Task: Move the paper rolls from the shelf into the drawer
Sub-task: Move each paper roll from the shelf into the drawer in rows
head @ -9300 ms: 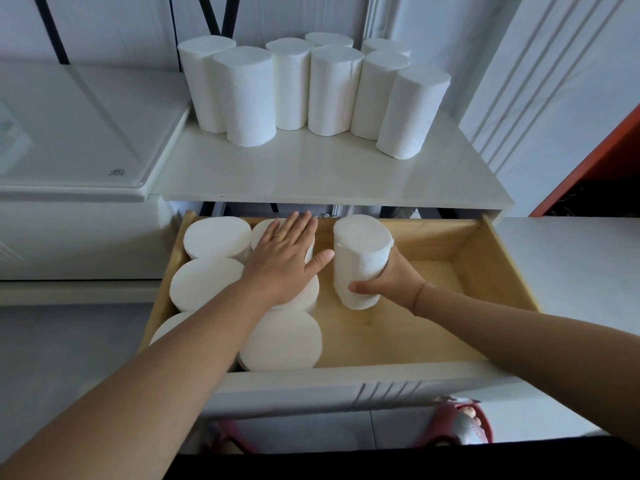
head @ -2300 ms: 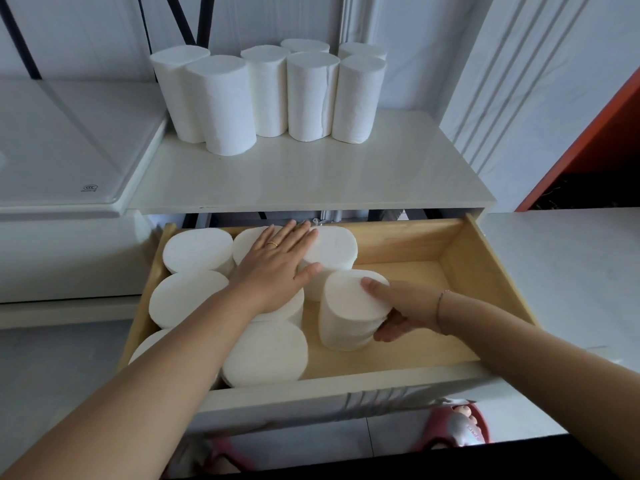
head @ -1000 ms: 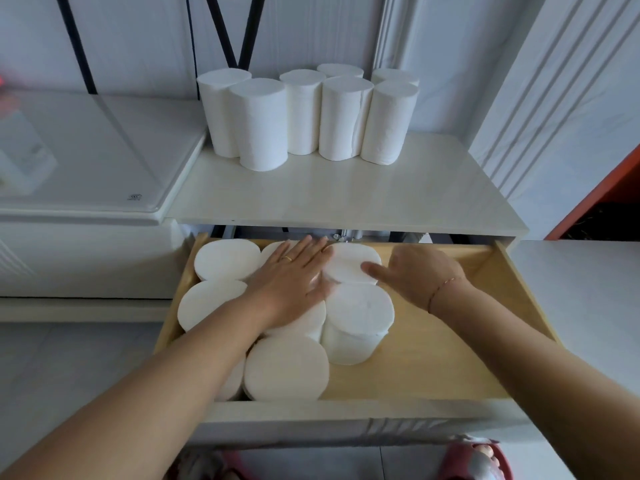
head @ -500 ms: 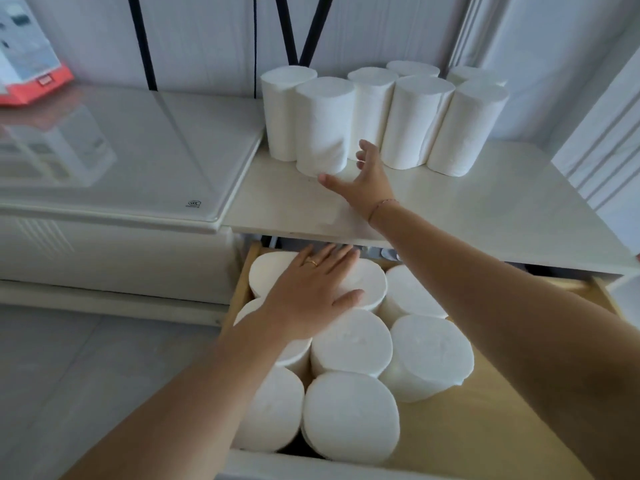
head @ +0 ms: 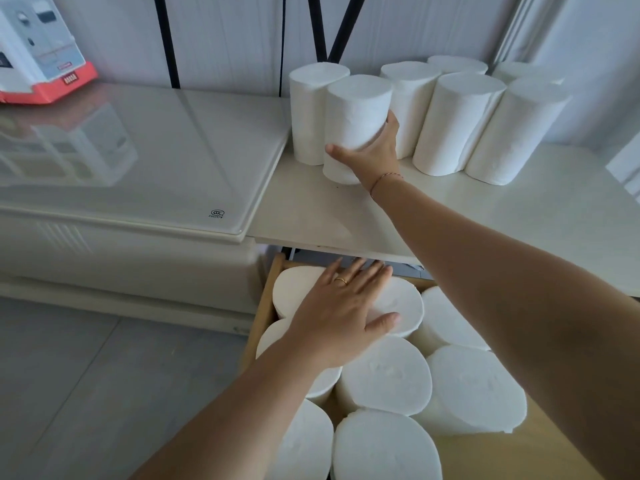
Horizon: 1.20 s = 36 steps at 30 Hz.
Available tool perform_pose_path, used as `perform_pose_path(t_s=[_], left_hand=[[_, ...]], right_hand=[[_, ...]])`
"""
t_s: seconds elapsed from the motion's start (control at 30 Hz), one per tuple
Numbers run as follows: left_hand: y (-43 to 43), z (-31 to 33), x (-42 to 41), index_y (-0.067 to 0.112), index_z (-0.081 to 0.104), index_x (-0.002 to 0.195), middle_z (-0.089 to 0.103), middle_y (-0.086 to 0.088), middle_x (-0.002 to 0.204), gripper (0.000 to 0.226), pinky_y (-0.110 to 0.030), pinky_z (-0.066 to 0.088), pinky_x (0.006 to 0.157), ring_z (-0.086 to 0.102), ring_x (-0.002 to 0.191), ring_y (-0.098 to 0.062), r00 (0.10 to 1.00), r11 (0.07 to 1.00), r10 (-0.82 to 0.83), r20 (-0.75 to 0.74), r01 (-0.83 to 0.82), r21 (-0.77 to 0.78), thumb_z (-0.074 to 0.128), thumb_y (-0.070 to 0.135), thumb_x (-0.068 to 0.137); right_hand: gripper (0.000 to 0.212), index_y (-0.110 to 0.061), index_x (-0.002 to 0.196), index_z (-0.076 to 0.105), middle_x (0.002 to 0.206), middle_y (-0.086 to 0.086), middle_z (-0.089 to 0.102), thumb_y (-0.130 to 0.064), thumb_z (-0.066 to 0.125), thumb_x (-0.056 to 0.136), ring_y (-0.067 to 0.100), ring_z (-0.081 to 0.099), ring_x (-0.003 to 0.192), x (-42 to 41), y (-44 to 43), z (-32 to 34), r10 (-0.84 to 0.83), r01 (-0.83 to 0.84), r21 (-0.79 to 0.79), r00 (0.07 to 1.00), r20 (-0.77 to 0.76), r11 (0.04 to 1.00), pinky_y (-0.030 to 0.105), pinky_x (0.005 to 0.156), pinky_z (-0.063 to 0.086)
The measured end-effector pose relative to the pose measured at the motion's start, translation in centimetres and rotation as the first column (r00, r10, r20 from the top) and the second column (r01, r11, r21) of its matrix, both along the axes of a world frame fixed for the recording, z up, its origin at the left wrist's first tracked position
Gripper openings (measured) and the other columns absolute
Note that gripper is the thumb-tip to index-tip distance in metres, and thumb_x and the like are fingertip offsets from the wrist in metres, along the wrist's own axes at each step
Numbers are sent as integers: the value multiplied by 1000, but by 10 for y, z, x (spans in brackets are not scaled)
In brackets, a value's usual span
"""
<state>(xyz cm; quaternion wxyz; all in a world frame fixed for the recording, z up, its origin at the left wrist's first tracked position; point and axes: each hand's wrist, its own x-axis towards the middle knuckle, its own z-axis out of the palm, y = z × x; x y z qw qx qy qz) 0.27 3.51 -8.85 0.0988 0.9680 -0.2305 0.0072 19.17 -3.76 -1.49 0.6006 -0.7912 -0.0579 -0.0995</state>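
Glossy white lid (head: 138, 157) fills the left, a red-based box (head: 41, 53) above it. Lower centre, the left hand (head: 343, 317) lies flat on soft drawer rolls (head: 384, 379). Upper centre, the right hand (head: 374, 150) wraps one upright cylindrical roll (head: 356, 112) on the shelf (head: 311, 216), with neighbour rolls (head: 457, 123) crowding rightward.

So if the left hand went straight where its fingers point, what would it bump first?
Probably nothing close: the left hand would slip under the shelf, toward the back of the drawer, hidden here.
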Motion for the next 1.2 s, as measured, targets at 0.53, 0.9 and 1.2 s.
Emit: perform_pose_path(t_s=[0.53,0.9,1.2], left_hand=[[2,-5,3,26,-3,150,-3,8,159,69,-35,-9,116,-11,144,-8,1000,1000,1,31,-2,20,10,61,92],[-22,-1,-18,21,-5,150,-10,5,158,68,-30,-14,113,-15,143,-9,998,996,-56,35,53,72,8,56,93],[-50,-1,-37,28,-12,148,-22,12,154,72,-30,-16,113,-27,137,-2,988,986,-150,-46,153,60,4,65,88]], right_hand=[[99,-16,140,25,131,-2,41,-33,86,64,14,42,118,-43,-40,-8,30,-29,-57,999,15,998,29,97,38],[96,-14,134,30,130,2,48,-31,87,57,19,49,119,-123,-108,-6,9,-9,-40,1000,-6,999,32,93,49],[98,-13,135,33,129,6,53,-32,85,55,21,54,119,-183,-180,-4,0,-3,-113,1000,-25,994,44,97,50]])
